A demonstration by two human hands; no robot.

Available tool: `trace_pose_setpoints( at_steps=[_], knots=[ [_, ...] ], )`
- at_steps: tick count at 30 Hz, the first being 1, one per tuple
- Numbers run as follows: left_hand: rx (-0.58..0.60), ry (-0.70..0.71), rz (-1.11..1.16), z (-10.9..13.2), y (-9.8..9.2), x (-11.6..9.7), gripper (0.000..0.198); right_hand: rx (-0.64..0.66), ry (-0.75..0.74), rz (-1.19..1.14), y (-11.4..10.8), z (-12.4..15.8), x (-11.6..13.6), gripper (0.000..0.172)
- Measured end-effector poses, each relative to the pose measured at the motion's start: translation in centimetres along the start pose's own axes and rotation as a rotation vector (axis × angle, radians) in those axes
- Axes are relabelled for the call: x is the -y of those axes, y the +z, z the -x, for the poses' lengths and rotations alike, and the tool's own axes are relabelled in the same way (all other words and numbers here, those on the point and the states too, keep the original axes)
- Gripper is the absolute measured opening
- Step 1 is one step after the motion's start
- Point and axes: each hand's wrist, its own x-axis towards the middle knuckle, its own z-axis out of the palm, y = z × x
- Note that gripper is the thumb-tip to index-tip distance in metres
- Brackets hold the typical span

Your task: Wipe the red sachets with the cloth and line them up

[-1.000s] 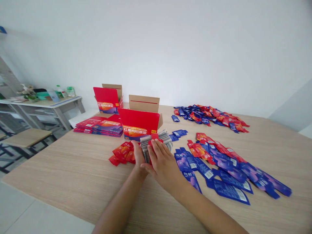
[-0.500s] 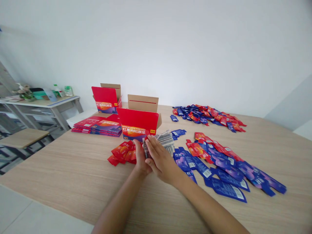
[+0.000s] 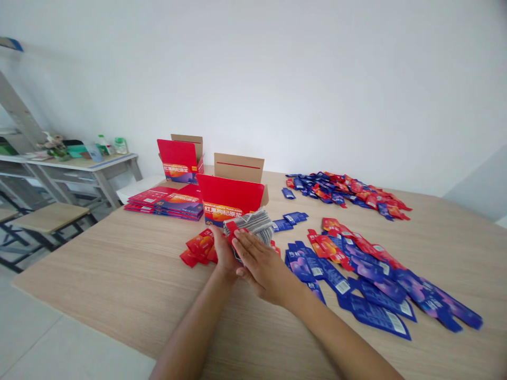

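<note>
At mid-frame, the right hand (image 3: 261,261) covers part of the striped bundle (image 3: 259,224), and the left hand's (image 3: 225,253) fingers are mostly lost behind it, so the grip cannot be told. The lower part of the nearer red box (image 3: 233,192) is blocked, its interior screened by the raised front. Both forearms run off the bottom edge; a stool (image 3: 5,215) is cut at the left. Fine print on the blue cartons (image 3: 376,315) is unreadable.

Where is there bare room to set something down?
Bare tabletop lies left of the red packs by the left hand, in front of the flat stack. Another spreads between the far mixed pile, the nearer blue packs and the table's right edge. It's crowded around the nearer open box and the striped bundle under the right hand.
</note>
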Motion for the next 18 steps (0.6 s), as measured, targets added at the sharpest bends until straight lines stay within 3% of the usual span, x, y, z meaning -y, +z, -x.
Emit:
trace_pose_setpoints(
  at_steps=[4,7,10,14,18],
  knots=[
    [-0.078,-0.019,0.0,0.2,-0.3,-1.0,0.07,0.078,-0.058,-0.049,-0.6,-0.1,1.1,0.064],
    [-0.093,-0.033,0.013,0.3,-0.4,-0.9,0.067,0.069,-0.081,-0.156,-0.8,-0.1,1.0,0.065],
    [0.016,-0.039,0.012,0.5,-0.3,0.0,0.073,-0.046,0.004,-0.234,-0.6,0.1,0.3,0.061],
    [0.2,-0.192,-0.013,1.3,-0.4,2.0,0.084,-0.242,0.141,-0.182,0.1,0.3,-0.7,0.059],
    [0.285,-0.214,-0.006,2.1,-0.8,3.6,0.073,-0.202,0.15,-0.117,0.6,0.4,-1.3,0.062]
  ],
)
